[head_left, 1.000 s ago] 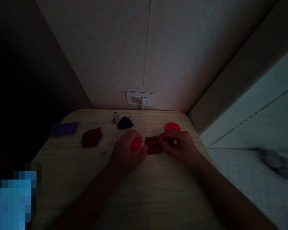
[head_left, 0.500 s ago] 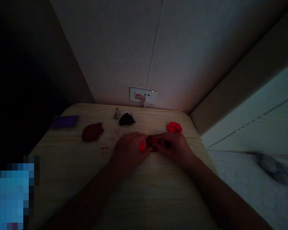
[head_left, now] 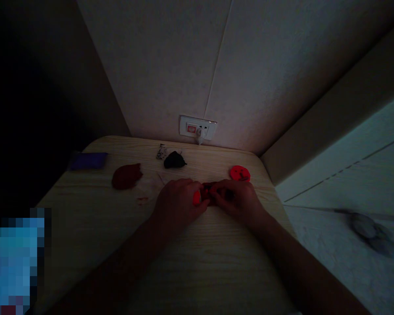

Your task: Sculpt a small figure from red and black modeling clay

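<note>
Left hand (head_left: 177, 201): you hold the red lump (head_left: 196, 198)
Right hand (head_left: 239, 199): your fingertips touch the maroon slab (head_left: 210, 202), grip unclear

A bright red lump (head_left: 196, 198) is tucked in the left hand (head_left: 177, 201), with just a bit peeking out. Close beside it, a dark red piece (head_left: 211, 202) is partly hidden by the right hand (head_left: 241, 200).

No lettering or numbers seem readable (it is rather dim).
</note>
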The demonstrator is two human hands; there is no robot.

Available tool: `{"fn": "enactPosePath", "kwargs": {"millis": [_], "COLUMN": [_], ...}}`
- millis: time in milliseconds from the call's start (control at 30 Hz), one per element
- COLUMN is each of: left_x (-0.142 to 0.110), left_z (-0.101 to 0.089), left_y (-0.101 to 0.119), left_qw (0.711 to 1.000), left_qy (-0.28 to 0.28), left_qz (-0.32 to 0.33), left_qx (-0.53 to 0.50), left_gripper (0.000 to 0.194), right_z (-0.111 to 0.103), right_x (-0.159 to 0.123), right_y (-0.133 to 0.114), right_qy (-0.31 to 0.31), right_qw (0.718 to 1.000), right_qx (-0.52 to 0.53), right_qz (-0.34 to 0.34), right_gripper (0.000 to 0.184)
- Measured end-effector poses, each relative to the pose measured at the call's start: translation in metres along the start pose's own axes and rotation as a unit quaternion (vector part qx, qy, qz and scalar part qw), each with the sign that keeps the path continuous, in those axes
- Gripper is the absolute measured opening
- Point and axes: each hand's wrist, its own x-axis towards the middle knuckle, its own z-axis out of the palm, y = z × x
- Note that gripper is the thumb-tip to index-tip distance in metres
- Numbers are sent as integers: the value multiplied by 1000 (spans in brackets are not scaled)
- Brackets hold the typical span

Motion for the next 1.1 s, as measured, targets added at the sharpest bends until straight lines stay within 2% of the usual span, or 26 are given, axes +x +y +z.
{"fn": "enactPosePath", "kwargs": {"millis": [200, 433, 1100], "left_x": [0, 0, -1], "left_z": [0, 3, 0], "left_y": [1, 0, 1], "left_qw": [1000, 1000, 1000], "left_qy": [-2, 21, 6], "left_qz": [-6, 6, 0], "left_qx": [9, 8, 7], "left_gripper": [23, 26, 29], "right_z": [-4, -8, -8], "right_x": [-1, -1, -2], "right_y": [-2, -1, -3], "right_qy": [8, -7, -14], "right_qw": [999, 1000, 1000], "right_qx": [32, 3, -8], "right_qz": [13, -1, 15], "right_gripper": [11, 10, 12]}}
